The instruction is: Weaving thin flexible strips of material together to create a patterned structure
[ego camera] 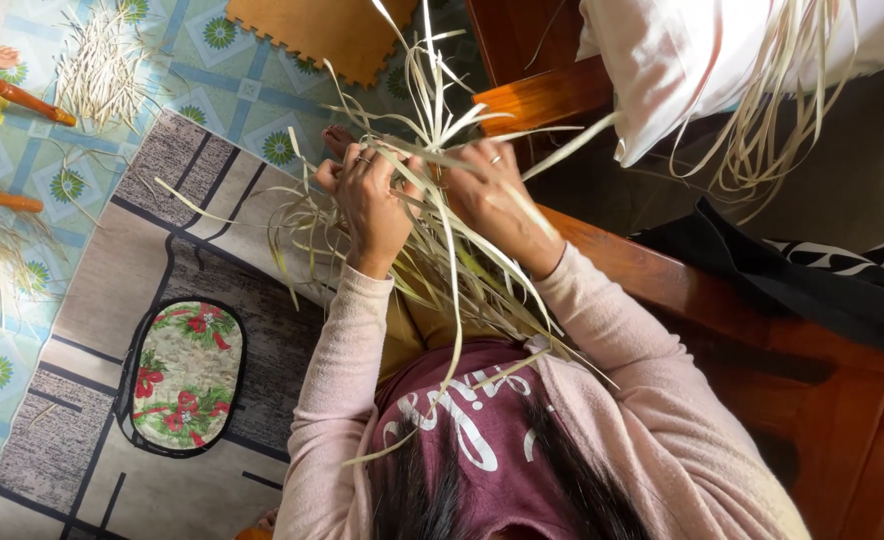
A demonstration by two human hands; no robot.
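Observation:
My left hand [367,205] and my right hand [487,195] are close together in front of my chest, both closed on a bundle of long pale dried leaf strips [432,110]. The strips fan upward past the fingers and trail down across my lap and maroon shirt. Each hand wears a ring. Pink sleeves cover both arms. The fingers hide what the strips form between the hands.
A grey and beige rug [112,270] lies on the floor with an oval floral mat [184,375] on it. An orange foam tile [317,30] and a pile of cut strips [102,65] lie further off. On the right, a wooden seat [682,285] holds a white cushion [682,60] and black cloth [812,270].

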